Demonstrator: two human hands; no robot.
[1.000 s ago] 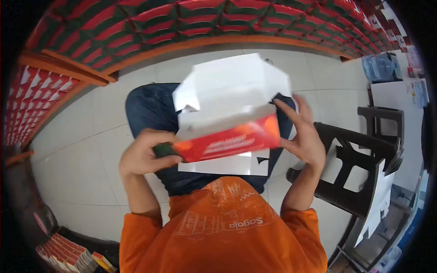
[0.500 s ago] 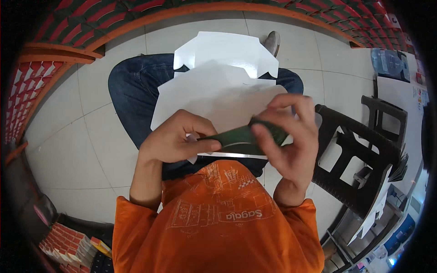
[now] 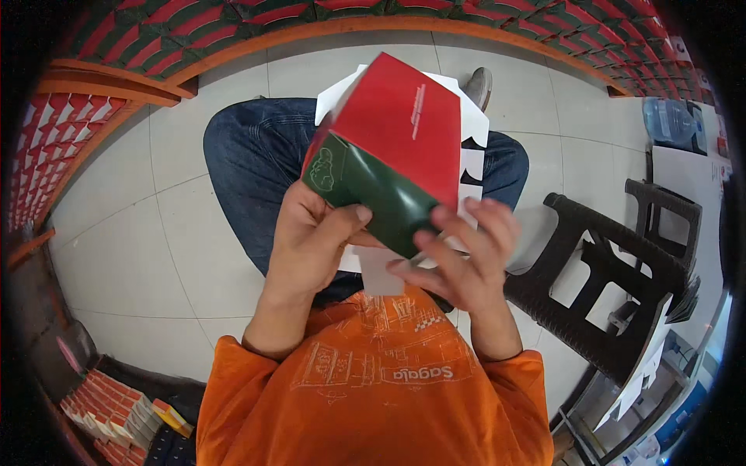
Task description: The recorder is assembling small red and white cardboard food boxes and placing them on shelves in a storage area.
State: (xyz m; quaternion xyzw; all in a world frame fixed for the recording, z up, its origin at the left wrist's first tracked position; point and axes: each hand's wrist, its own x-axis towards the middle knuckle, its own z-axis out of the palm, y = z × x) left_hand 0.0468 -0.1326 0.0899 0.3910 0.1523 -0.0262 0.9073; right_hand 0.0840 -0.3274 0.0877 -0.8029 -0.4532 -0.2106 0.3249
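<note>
A folded carton box [image 3: 400, 116], with a red face and a glossy green side, is tilted over my lap. My left hand [image 3: 307, 241] grips its near left part, thumb pressed on the green side and the other fingers mostly hidden beneath. At the near right corner is my right hand [image 3: 470, 260], its fingers spread and slightly blurred. Its fingertips touch or nearly touch the green side, and the thumb lies near a white flap [image 3: 382, 276] hanging under the box. White flat carton sheets [image 3: 472, 167] lie below on my lap, largely covered by the box.
Red and green folded cartons [image 3: 373, 9] are stacked behind an orange rail [image 3: 311, 35] at the far side. A dark plastic stool [image 3: 571, 264] stands at right. Red-and-white stacks [image 3: 113, 412] sit at lower left, and a large clear bottle [image 3: 670, 123] at far right.
The carton piece has turned over and opened out, now showing its red face and green side instead of a white inside. My right hand has shifted slightly down and left.
</note>
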